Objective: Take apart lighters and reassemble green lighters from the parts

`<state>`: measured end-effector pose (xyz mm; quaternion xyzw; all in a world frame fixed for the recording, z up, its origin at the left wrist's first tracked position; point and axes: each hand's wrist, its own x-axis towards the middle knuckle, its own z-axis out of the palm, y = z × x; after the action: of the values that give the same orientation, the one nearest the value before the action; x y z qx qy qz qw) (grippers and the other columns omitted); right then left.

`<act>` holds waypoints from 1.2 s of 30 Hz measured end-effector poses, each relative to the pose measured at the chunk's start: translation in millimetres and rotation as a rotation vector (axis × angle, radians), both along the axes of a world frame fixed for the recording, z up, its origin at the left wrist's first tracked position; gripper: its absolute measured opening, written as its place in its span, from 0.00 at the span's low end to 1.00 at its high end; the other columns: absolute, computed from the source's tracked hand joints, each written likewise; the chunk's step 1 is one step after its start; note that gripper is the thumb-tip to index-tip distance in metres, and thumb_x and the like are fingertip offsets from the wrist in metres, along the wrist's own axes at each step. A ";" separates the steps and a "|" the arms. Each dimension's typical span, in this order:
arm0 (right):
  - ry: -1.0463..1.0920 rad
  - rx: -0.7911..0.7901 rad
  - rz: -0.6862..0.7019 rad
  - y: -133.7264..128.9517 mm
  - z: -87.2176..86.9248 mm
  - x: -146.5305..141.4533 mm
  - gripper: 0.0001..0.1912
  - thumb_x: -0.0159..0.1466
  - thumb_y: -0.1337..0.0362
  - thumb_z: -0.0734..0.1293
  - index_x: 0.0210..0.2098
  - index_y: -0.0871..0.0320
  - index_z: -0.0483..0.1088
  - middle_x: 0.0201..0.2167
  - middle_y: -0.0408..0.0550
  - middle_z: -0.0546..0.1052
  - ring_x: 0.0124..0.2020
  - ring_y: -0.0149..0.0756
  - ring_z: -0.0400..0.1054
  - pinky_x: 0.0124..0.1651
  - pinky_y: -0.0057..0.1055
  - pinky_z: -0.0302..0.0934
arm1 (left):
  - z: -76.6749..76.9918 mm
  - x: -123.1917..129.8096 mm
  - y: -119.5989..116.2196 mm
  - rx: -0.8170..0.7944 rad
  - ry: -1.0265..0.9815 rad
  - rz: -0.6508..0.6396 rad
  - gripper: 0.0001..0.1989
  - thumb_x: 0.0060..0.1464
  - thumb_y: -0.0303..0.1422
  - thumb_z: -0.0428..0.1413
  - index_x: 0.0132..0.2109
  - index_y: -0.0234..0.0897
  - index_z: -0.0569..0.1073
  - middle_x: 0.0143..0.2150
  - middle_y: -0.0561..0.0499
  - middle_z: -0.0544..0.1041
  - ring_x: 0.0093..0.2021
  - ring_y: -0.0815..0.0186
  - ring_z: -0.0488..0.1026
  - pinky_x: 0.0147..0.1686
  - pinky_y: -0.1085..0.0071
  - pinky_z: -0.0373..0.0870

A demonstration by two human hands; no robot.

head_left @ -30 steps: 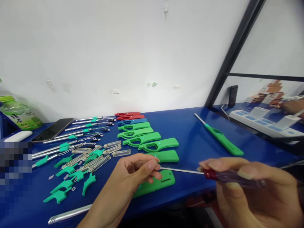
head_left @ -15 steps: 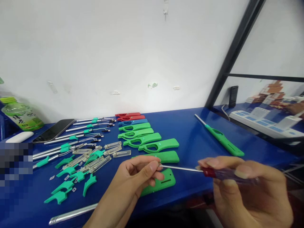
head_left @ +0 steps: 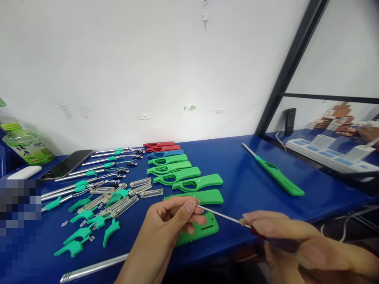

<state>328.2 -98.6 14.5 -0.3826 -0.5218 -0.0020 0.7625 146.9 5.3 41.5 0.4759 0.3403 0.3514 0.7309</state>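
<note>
My right hand is closed around the dark red handle of a screwdriver, whose thin metal shaft slants up to the left. At the shaft's tip, the thumb and fingers of my left hand are pinched together; whatever small thing they hold is hidden. Beneath my left hand lies a green lighter shell, partly covered, with a slotted end showing. Another green shell rests just behind it. A metal tube extends along the table's front edge beside my left forearm.
Green, blue and red shell halves form a row on the blue table. Metal rods with wires, clear tanks and teal triggers lie left. An assembled green lighter is right. A phone and bottle stand back left.
My right hand has come lower and slightly right, so the screwdriver now tilts more steeply. My left hand keeps its pinch at the tip, almost in place.
</note>
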 end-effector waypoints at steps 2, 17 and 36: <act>0.102 0.111 -0.090 9.0 2.8 -11.7 0.07 0.72 0.67 0.70 0.44 0.45 0.75 0.34 0.45 0.86 0.28 0.47 0.82 0.33 0.51 0.82 | 3.3 0.8 -0.2 0.057 0.024 -0.036 0.18 0.56 0.50 0.71 0.39 0.38 0.86 0.33 0.50 0.83 0.30 0.74 0.74 0.31 0.82 0.68; 0.144 -0.054 -0.150 1.8 27.1 -7.7 0.10 0.70 0.70 0.74 0.48 0.52 0.74 0.36 0.44 0.85 0.34 0.39 0.83 0.33 0.35 0.82 | 4.8 -6.8 -4.0 0.731 0.258 -0.066 0.07 0.65 0.34 0.64 0.41 0.53 0.87 0.39 0.56 0.84 0.39 0.70 0.81 0.38 0.79 0.75; -0.149 -0.093 -0.020 19.0 18.4 0.9 0.28 0.69 0.81 0.69 0.61 0.46 0.76 0.51 0.40 0.86 0.44 0.34 0.83 0.48 0.33 0.81 | -19.4 23.0 6.5 1.474 0.481 0.046 0.19 0.69 0.24 0.56 0.62 0.46 0.74 0.42 0.54 0.85 0.39 0.63 0.82 0.39 0.68 0.77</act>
<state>329.1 -79.6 33.0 -0.4216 -0.5726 -0.0137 0.7030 169.9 11.8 22.1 0.8953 0.1778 0.3891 0.1241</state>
